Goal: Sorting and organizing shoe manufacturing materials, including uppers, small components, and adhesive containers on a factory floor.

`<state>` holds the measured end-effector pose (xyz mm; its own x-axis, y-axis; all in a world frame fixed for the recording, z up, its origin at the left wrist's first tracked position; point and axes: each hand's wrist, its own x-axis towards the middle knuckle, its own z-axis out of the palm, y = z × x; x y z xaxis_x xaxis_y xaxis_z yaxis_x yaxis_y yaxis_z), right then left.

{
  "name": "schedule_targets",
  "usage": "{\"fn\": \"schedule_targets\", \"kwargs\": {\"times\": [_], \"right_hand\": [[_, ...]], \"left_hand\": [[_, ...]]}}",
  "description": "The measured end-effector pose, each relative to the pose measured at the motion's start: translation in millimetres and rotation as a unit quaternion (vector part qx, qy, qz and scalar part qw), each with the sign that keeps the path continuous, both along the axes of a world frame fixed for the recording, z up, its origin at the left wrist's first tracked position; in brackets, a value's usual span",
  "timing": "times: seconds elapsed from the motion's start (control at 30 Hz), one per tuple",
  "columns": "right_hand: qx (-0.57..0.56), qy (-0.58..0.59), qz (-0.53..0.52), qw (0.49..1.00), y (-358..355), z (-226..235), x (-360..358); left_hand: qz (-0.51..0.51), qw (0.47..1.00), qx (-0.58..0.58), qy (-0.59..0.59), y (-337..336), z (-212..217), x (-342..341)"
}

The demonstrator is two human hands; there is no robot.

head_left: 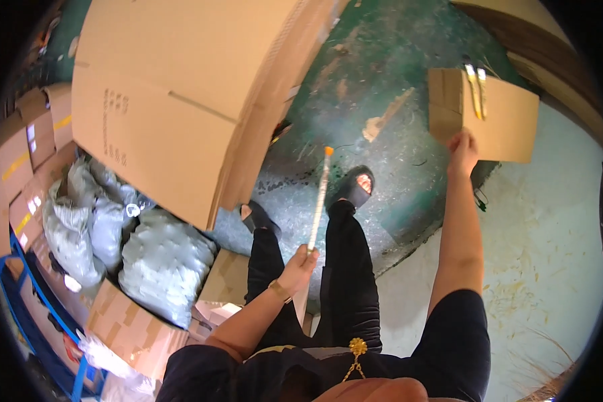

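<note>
My left hand (299, 269) is closed round the lower end of a long, thin, pale stick (321, 194) with an orange tip, which points up and away from me over the floor. At the right, my arm stretches forward and my right hand (463, 153) is closed at the near edge of a folded piece of cardboard (512, 124). Its fingertips are partly hidden, but they seem to pinch that edge. Two slim yellow-and-white sticks (478, 94) lie side by side on the cardboard.
A large cardboard box (174, 100) fills the upper left. Grey plastic sacks (164, 261) lie below it, beside a taped carton (130, 328) and a blue metal frame (47, 308). My feet stand on the worn green floor (395, 194), with a pale wall (529, 248) at the right.
</note>
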<state>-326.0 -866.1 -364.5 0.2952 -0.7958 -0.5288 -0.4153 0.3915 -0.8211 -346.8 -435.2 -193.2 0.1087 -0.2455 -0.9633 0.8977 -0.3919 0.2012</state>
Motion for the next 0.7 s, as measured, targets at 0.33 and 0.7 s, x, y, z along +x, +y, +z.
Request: {"fn": "schedule_targets", "kwargs": {"times": [0.33, 0.7], "right_hand": [[0.538, 0.106, 0.170, 0.819, 366.1, 80.8, -32.3], [0.414, -0.106, 0.020, 0.904, 390.0, -191.2, 0.9]], "left_hand": [[-0.181, 0.974, 0.009, -0.138, 67.5, -19.9, -29.9], [0.288, 0.940, 0.070, -0.168, 261.1, -67.0, -5.7]]}}
